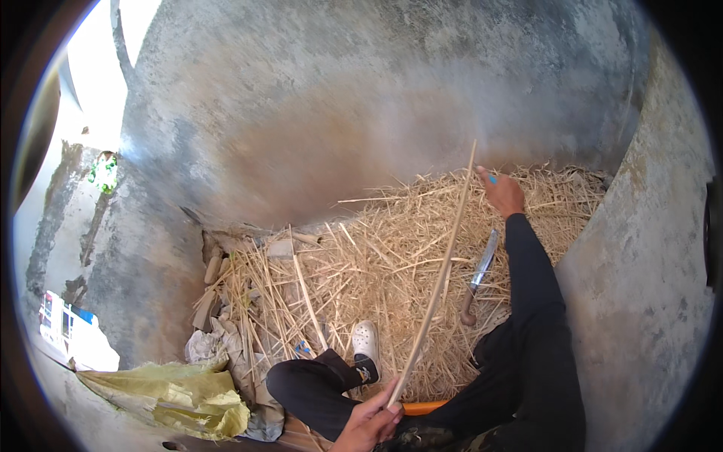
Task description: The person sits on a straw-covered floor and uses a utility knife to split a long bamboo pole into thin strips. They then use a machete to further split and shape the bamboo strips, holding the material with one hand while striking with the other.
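Observation:
A long, thin, pale strip (440,279), which looks like split bamboo, slants up and away from my lap. My left hand (373,422) is closed on its near end, thumb on top. Close beside the strip's far tip is my right hand (506,194), its index finger stretched out and the other fingers partly curled. Something small and blue (492,179) shows at its fingers. A slight gap appears between that hand and the strip. A knife (483,264) with a brown wooden handle lies on the shavings by my right forearm.
Pale shavings and strips (392,256) cover the floor along a stained concrete wall (339,113). Another wall (640,264) rises at the right. A yellowish woven sack (173,399) lies at the lower left. My foot wears a white clog (366,340); an orange edge (424,407) shows beneath me.

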